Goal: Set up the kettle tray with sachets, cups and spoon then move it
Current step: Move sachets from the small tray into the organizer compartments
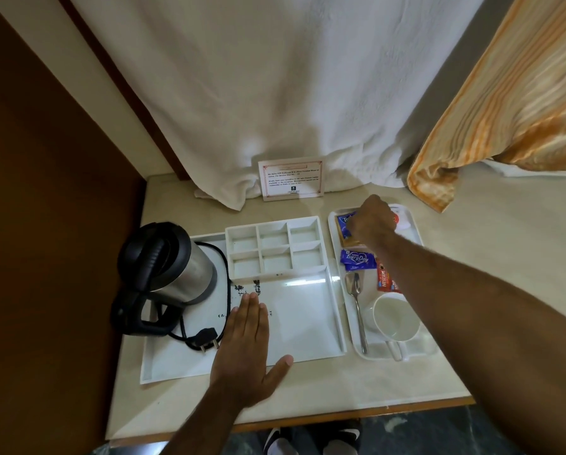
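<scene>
Kettle (168,261) on tray (304,323), spoon (357,310) beside cup (396,318), card (293,179) behind.

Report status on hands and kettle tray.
Left hand flat on kettle tray. Right hand closed over sachets on side tray. Organizer compartments empty. Nothing obstructing.

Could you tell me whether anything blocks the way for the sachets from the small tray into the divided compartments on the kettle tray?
Nothing visible does. The right hand is on the tea sachets in the small tray. The compartments lie beside it, all bare. The kettle stands on their other side; the left hand rests nearer the front edge.
</scene>
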`<action>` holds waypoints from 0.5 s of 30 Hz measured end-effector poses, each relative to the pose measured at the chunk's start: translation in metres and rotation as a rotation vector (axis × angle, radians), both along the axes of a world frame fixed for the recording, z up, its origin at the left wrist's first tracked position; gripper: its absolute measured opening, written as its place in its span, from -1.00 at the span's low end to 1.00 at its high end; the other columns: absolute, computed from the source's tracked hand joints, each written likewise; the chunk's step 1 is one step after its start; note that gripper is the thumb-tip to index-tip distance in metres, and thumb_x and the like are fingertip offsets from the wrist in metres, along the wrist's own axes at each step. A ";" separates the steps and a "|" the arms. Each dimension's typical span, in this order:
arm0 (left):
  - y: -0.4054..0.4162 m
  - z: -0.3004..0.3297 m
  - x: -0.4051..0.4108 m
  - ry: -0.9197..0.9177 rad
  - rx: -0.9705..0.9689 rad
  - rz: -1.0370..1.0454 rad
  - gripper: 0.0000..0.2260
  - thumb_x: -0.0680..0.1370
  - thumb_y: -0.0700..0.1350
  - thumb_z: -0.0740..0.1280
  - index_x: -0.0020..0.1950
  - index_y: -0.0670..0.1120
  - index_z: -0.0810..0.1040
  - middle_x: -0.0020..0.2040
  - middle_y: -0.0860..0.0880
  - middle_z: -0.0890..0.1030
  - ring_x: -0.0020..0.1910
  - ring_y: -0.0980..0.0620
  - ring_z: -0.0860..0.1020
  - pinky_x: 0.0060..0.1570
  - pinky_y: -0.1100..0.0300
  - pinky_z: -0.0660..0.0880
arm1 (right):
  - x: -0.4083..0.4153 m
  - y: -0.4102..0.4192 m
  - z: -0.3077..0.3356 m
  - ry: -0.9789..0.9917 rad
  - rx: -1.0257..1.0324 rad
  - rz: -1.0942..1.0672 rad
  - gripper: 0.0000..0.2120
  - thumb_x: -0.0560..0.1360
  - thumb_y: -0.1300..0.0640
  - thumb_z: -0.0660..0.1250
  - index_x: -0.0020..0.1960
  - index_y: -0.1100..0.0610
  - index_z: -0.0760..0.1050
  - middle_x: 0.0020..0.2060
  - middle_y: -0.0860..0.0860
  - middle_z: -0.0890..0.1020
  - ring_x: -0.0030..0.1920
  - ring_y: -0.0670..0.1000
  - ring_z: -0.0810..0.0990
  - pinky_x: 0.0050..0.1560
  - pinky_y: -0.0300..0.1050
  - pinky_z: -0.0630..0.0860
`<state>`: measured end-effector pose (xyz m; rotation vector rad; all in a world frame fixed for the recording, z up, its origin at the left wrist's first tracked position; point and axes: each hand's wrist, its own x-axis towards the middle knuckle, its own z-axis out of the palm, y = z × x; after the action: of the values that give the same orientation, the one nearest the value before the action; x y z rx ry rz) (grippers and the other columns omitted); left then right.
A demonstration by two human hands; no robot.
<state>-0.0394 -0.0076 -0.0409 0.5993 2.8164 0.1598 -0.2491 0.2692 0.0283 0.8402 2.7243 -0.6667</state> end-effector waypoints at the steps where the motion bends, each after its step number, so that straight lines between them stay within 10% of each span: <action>1: 0.000 0.000 0.000 0.000 -0.001 0.002 -0.16 0.58 0.39 -0.07 0.59 -0.26 0.00 0.62 -0.25 -0.09 0.61 -0.20 -0.13 0.50 -0.17 -0.01 | -0.003 0.001 0.001 -0.007 -0.039 -0.015 -0.65 0.39 0.17 0.47 0.09 0.24 0.44 -0.06 0.16 0.61 -0.13 0.13 0.58 -0.19 -0.03 0.49; 15: 0.000 0.000 0.001 -0.006 -0.008 0.019 -0.15 0.57 0.40 -0.08 0.60 -0.22 -0.08 0.62 -0.22 -0.15 0.61 -0.18 -0.17 0.50 -0.15 -0.02 | -0.004 -0.001 0.003 -0.027 -0.261 -0.085 -0.45 0.36 0.19 0.45 0.27 0.29 0.34 0.10 0.21 0.57 0.04 0.22 0.59 -0.06 0.05 0.56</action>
<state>-0.0389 -0.0072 -0.0406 0.5692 2.8161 0.1538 -0.2536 0.2678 0.0317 0.8953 2.5154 -0.9948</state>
